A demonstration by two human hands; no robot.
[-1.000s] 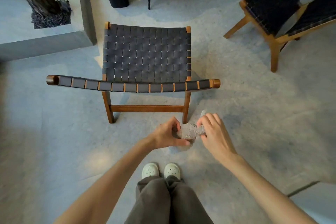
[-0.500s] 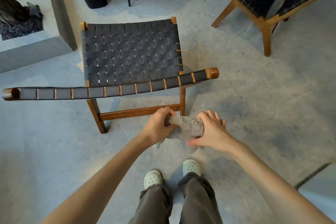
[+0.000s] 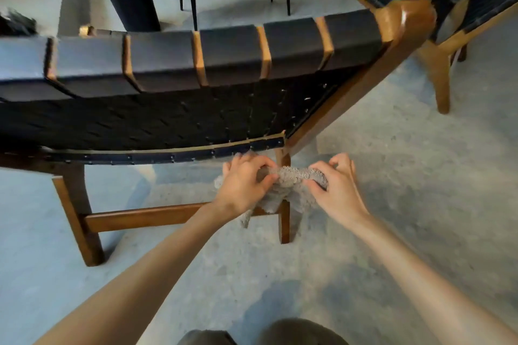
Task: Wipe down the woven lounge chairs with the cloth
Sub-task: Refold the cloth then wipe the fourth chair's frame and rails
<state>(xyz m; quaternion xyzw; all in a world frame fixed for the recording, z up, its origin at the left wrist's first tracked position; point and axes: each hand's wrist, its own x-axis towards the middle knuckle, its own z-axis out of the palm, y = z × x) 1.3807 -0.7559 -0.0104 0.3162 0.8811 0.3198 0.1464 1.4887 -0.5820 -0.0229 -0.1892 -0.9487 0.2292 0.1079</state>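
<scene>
While both hands hold the cloth [image 3: 288, 186] bunched between them just behind the chair [image 3: 229, 56], by its rear leg | left hand [image 3: 244, 182] pinches one end, right hand [image 3: 336, 187] the other | chair back rises ahead and above, running left to right | left hand sits nearer it.

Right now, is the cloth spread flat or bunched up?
Bunched: the grey cloth hangs crumpled between left hand and right hand, both pinching it.

Bare left hand [image 3: 243, 185], right hand [image 3: 337, 189], unsleeved forearms [image 3: 168, 249]; grey-brown trousers [image 3: 297, 331].
</scene>
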